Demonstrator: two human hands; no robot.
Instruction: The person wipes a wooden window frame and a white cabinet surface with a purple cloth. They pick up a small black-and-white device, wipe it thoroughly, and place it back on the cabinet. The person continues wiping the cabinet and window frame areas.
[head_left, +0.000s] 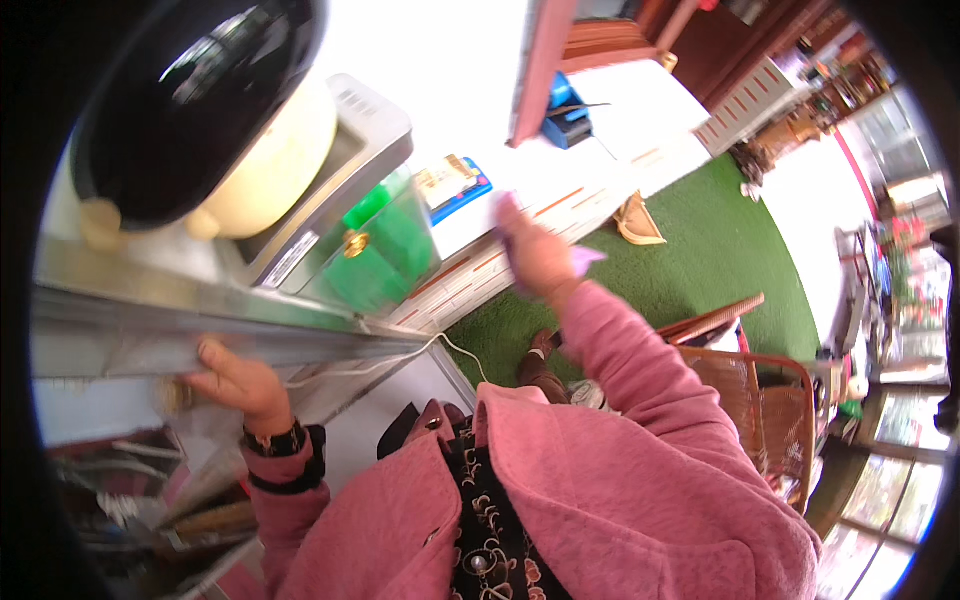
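Note:
My left hand (236, 379) lies against the grey edge of a cabinet or counter (247, 341), fingers bent; whether it grips the edge cannot be told. A blurred lilac cloth (589, 260) is in my right hand (532, 247), raised by the white ledge. Between the hands stands a clear container with green contents (379, 259). Behind it, a cream appliance with a glossy black top (187, 112) rests on a grey metal base (375, 112). A blue box with papers on it (459, 191) lies on the ledge near my right hand.
A blue tape dispenser (566, 124) stands farther along the ledge. A white cord (397, 351) hangs near the counter corner. On the green carpet (697, 225) are a dustpan-like scoop (637, 221) and a wicker chair (784, 420). Cluttered shelves (142, 495) are at lower left.

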